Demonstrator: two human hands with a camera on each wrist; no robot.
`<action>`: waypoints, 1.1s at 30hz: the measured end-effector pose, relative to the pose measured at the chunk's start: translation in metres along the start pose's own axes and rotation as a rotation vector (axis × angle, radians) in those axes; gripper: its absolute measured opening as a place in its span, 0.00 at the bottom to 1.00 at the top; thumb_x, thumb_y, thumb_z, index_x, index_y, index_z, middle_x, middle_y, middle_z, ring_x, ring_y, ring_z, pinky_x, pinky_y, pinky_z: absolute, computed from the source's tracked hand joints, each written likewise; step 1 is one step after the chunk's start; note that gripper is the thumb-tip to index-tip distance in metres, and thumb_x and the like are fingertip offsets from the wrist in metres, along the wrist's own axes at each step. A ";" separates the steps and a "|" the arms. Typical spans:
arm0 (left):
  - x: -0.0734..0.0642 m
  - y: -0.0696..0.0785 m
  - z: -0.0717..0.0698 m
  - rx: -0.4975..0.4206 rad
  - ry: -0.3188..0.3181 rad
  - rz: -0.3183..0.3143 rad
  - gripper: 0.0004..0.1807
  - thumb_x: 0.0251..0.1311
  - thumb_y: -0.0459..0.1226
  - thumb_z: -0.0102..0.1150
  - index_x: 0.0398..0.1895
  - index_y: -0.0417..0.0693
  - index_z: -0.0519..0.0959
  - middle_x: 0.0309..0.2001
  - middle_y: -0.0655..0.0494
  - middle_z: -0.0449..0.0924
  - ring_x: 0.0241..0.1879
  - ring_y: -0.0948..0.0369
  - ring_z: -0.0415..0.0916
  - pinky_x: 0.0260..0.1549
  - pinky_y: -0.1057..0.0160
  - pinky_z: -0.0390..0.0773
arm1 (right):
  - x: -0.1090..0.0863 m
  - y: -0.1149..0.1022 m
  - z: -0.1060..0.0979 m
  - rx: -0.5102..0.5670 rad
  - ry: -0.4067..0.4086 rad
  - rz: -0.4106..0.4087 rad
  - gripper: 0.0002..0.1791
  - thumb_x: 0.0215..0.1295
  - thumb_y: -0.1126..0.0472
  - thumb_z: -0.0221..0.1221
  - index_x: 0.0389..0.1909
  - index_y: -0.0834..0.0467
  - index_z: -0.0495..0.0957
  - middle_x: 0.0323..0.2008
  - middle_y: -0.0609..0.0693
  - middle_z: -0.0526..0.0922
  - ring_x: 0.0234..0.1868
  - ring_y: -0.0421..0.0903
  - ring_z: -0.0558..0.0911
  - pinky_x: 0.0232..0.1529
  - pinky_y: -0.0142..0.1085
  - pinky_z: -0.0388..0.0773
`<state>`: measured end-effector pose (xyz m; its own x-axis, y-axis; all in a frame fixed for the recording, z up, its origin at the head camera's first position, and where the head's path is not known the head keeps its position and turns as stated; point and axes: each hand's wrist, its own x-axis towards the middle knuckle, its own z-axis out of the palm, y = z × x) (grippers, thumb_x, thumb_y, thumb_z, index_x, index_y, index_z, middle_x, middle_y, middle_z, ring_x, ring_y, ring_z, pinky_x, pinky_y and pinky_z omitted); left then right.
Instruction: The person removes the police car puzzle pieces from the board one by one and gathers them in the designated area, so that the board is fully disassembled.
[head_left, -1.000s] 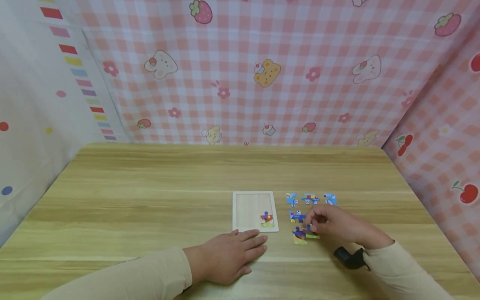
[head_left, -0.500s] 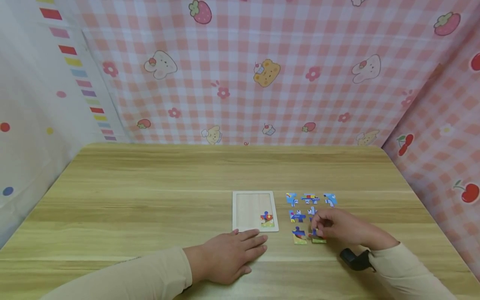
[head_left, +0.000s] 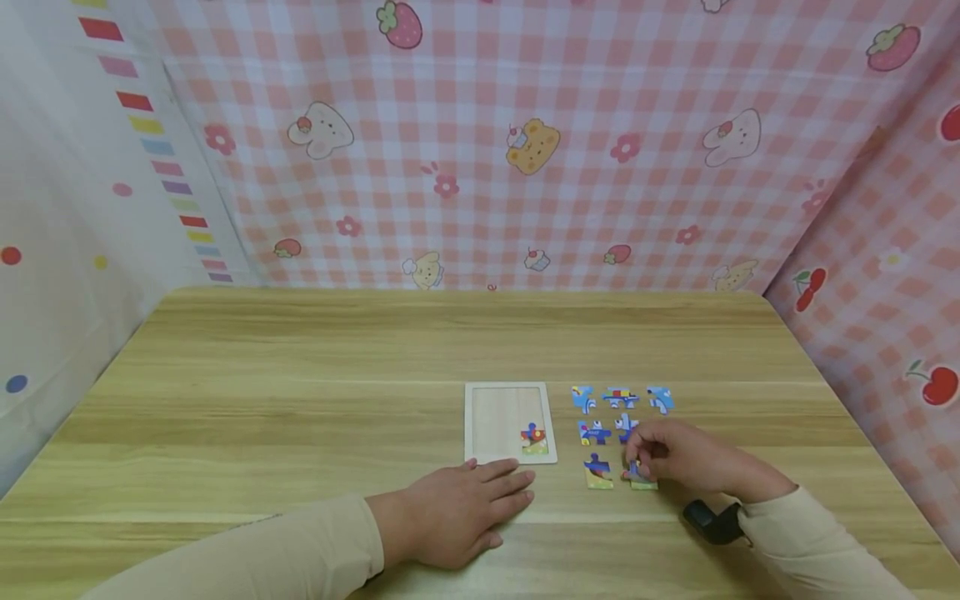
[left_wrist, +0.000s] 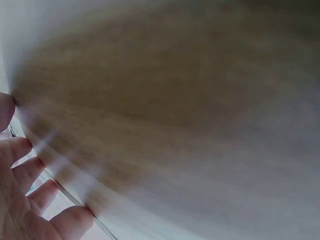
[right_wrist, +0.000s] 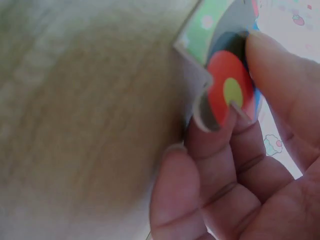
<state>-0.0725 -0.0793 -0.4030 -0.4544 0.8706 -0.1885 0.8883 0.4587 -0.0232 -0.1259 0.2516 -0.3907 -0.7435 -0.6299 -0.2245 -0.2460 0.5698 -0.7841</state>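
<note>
My right hand (head_left: 678, 454) pinches a puzzle piece (right_wrist: 227, 80) between thumb and fingers, low over the table on the right. Green, grey and red with a yellow dot show on that piece in the right wrist view; in the head view the fingers partly cover it. My left hand (head_left: 453, 512) lies palm down with fingers spread, its fingertips at the near edge of a wooden puzzle tray (head_left: 469, 425). Inside the tray's near right corner sits one puzzle piece (head_left: 534, 442). The left wrist view shows the fingers (left_wrist: 42, 197) against the pale table.
Several loose puzzle pieces lie in rows right of the tray, among them a blue corner piece (head_left: 661, 399), a blue piece (head_left: 594, 432) and a yellow-edged piece (head_left: 598, 473). A gingham curtain (head_left: 480, 192) hangs behind the wooden table (head_left: 300, 375).
My right hand has shifted right and slightly nearer, carrying the puzzle piece away from the yellow-edged piece it was close to. The left hand has stayed still.
</note>
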 end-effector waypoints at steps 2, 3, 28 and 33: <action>0.000 0.000 0.000 -0.003 -0.006 0.000 0.30 0.72 0.51 0.41 0.74 0.55 0.58 0.75 0.59 0.52 0.73 0.58 0.51 0.62 0.55 0.68 | 0.000 0.000 0.000 -0.012 0.004 0.004 0.07 0.59 0.75 0.58 0.32 0.60 0.76 0.26 0.45 0.73 0.29 0.36 0.71 0.30 0.29 0.68; 0.000 0.000 -0.001 -0.004 -0.008 0.001 0.30 0.72 0.51 0.40 0.74 0.55 0.58 0.75 0.59 0.52 0.73 0.58 0.51 0.62 0.55 0.68 | -0.001 0.000 0.000 -0.016 0.007 0.002 0.07 0.58 0.74 0.59 0.32 0.60 0.76 0.26 0.45 0.73 0.29 0.36 0.70 0.30 0.29 0.68; -0.001 0.000 0.000 0.027 0.007 0.010 0.30 0.72 0.51 0.40 0.74 0.55 0.59 0.75 0.59 0.54 0.73 0.58 0.52 0.61 0.56 0.69 | -0.002 -0.005 0.006 -0.133 0.081 0.024 0.12 0.48 0.72 0.68 0.32 0.59 0.78 0.28 0.45 0.74 0.30 0.37 0.70 0.29 0.30 0.70; -0.001 -0.001 0.001 0.039 0.023 0.009 0.30 0.71 0.51 0.41 0.74 0.54 0.60 0.74 0.58 0.54 0.72 0.58 0.53 0.60 0.55 0.70 | -0.001 -0.005 0.007 -0.162 0.097 0.029 0.12 0.47 0.72 0.69 0.32 0.59 0.80 0.30 0.45 0.76 0.32 0.38 0.72 0.31 0.30 0.73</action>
<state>-0.0726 -0.0804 -0.4036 -0.4479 0.8785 -0.1663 0.8939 0.4444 -0.0597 -0.1195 0.2463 -0.3907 -0.8065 -0.5623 -0.1828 -0.3141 0.6694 -0.6732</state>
